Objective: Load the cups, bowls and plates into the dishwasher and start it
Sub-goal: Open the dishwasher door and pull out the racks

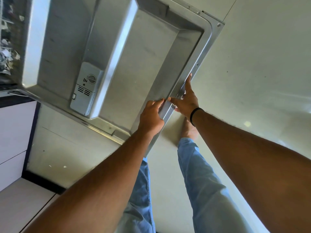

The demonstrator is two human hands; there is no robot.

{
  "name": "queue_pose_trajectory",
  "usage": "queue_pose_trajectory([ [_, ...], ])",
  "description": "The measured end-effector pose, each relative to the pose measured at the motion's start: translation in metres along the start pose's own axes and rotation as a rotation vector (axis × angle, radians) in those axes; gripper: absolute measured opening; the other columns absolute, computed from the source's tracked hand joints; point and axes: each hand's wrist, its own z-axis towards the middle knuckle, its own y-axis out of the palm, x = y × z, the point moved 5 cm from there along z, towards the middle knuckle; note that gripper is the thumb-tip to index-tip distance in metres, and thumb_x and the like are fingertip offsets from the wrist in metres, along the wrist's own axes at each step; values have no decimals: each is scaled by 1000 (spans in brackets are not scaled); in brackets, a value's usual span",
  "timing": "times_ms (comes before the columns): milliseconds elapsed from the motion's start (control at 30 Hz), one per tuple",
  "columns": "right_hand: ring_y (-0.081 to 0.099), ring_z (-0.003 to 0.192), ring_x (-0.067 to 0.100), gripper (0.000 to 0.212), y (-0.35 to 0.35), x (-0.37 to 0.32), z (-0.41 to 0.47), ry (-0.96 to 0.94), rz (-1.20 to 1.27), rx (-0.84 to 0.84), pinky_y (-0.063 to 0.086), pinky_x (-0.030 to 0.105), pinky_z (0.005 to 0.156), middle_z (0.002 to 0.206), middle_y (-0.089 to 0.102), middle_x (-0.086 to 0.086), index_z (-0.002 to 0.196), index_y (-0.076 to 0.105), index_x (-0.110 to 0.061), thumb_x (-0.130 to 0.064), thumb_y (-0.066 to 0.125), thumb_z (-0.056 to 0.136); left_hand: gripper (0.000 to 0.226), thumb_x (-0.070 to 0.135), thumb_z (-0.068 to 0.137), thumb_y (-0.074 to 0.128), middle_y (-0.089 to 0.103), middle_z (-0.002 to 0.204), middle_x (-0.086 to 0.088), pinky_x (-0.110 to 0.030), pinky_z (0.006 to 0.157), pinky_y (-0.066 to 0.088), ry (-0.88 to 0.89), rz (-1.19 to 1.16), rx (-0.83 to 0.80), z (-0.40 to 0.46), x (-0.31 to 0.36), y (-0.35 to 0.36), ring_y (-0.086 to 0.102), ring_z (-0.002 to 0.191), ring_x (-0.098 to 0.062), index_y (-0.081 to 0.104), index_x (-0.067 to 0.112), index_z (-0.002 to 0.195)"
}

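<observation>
The dishwasher door (pixel 127 64) hangs open in front of me, its steel inner face up, with a grey detergent dispenser (pixel 85 89) set into it. My left hand (pixel 151 116) curls over the door's top edge, fingers wrapped on the rim. My right hand (pixel 185 100) lies along the same edge just beside it, index finger stretched out on the rim and thumb pointing toward the left hand. A black band sits on the right wrist. The dishwasher's inside (pixel 8 39) shows only as a dark blurred strip at far left; no cups, bowls or plates can be made out.
Pale floor (pixel 252 64) spreads to the right of the door. My jeans-clad legs (pixel 198 174) and a bare foot (pixel 189 130) stand below the door's edge. White cabinet fronts (pixel 11 132) with a dark plinth are at the left.
</observation>
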Motion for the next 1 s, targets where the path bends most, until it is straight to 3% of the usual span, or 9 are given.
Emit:
queue_pose_trajectory([
  [100,58,89,22,123,1,5,10,38,32,-11,58,50,91,103,42,-8,150,-8,-59,-4,79,82,75,-5,80,63,53,138,-9,-31,108,43,-10,-3,-26,11,-3,-1,55,126,-25,48,18,149],
  [167,62,83,17,121,2,6,13,59,42,-16,58,48,90,114,40,-1,150,-8,-59,-1,76,84,74,-6,79,62,55,138,-10,-30,108,42,-14,-15,-34,18,-5,-2,54,126,-25,49,16,149],
  [367,59,86,19,113,5,5,20,91,-2,-2,59,45,89,120,47,1,151,-9,-57,-6,71,90,70,-10,83,62,56,144,-8,-10,98,34,-58,-79,-56,34,-11,0,56,129,-20,47,11,149],
  [467,57,89,21,107,2,5,24,89,-39,4,60,42,87,114,53,2,153,-9,-53,-8,67,92,68,-7,86,64,57,144,-5,-5,94,31,-69,-93,-71,38,-13,2,56,129,-18,47,12,149],
  [533,56,88,21,104,1,4,26,84,-72,11,59,41,86,108,54,2,155,-8,-49,-10,66,93,69,-8,86,61,58,144,-3,-9,98,35,-85,-91,-101,39,-14,4,56,130,-17,46,15,150],
  [667,54,84,22,105,2,7,32,88,-88,21,58,39,87,102,54,3,155,-7,-47,-10,68,93,70,-9,86,51,58,144,-6,-29,108,44,-81,-38,-182,41,-12,12,54,132,-25,45,19,149],
  [867,51,77,20,104,-1,15,35,96,-106,41,55,33,84,101,52,6,154,-3,-52,-17,72,91,70,-8,86,50,58,143,-9,-36,107,46,-81,-26,-198,41,-16,15,54,132,-29,43,19,150],
  [933,55,83,19,97,-5,9,30,93,-144,72,51,27,89,111,59,8,157,5,-45,-18,71,92,75,-8,86,48,53,149,-7,-36,108,45,-83,-11,-227,36,-17,13,53,133,-28,37,23,154],
  [1000,58,102,21,86,-10,-1,21,92,-189,86,38,15,84,134,58,7,159,14,-36,-20,68,94,79,-9,86,46,47,154,-6,-32,111,42,-92,-40,-227,29,-11,9,49,137,-26,32,23,157],
])
